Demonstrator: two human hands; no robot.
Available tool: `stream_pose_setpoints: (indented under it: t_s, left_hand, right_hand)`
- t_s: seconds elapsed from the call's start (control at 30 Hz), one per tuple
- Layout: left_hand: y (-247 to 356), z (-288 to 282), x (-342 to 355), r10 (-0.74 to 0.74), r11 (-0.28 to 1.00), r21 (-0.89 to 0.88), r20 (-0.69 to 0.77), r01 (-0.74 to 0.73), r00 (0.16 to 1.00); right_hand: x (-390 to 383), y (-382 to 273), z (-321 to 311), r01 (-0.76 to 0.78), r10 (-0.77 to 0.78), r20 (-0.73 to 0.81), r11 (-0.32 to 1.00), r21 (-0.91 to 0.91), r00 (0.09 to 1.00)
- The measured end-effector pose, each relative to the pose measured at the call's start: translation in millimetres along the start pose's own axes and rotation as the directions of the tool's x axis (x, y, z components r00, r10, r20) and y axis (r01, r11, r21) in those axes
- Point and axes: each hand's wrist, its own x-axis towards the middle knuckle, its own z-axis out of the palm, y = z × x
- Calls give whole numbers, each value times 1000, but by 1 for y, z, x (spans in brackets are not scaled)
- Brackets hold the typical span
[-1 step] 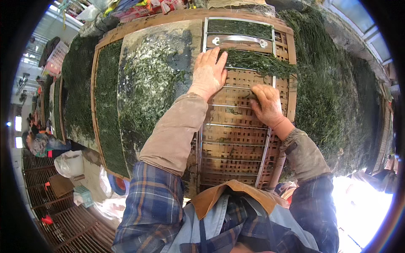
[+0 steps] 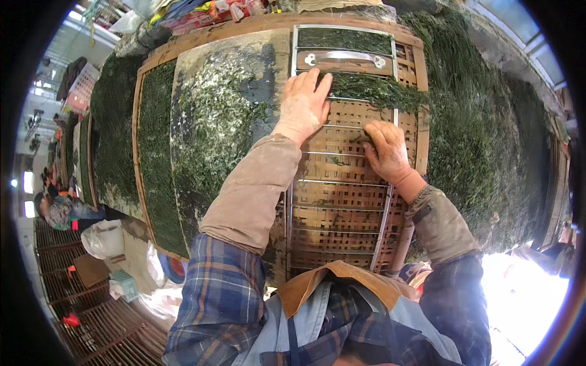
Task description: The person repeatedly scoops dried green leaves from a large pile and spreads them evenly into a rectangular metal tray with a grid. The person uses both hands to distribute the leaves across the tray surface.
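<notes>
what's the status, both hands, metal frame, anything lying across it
Left hand open beside green strands. Right hand curled nearer the body, grip unclear. Metal frame lying over slotted board. Green strands across it, just below handle.

Desk (image 2: 220,32) well lit, shadows soft. Severe glare (image 2: 522,302) washes out the area beyond its near right corner. Metal handle (image 2: 345,55) by the far edge shows highlights. Fisheye bends straight lines; rim black. Detail past the left edge appears soft.
</notes>
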Motion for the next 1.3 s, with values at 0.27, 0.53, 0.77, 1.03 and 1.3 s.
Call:
stream_pose_setpoints:
  t_s: [0.27, 0.53, 0.77, 1.03, 1.3]
  left_hand:
    - [77, 31, 71, 342, 934, -152, 121, -323, 932]
    - [67, 44, 73, -41, 900, -432, -218, -59, 975]
    - [86, 68, 36, 191, 944, -264, -53, -198, 980]
    - [93, 60, 42, 212, 969, -151, 101, -196, 972]
    - [95, 58, 45, 164, 987, -54, 306, -155, 938]
  right_hand:
    - [-9, 8, 6, -16, 16, -19, 1000, 26, 1000]
    - [-15, 11, 12, -37, 40, -69, 998, 44, 997]
    - [-12, 17, -1, -83, 97, -282, 995, 62, 955]
    - [41, 104, -31, -308, 301, -66, 940, -148, 951]
    - [122, 74, -58, -212, 330, 322, 912, -351, 887]
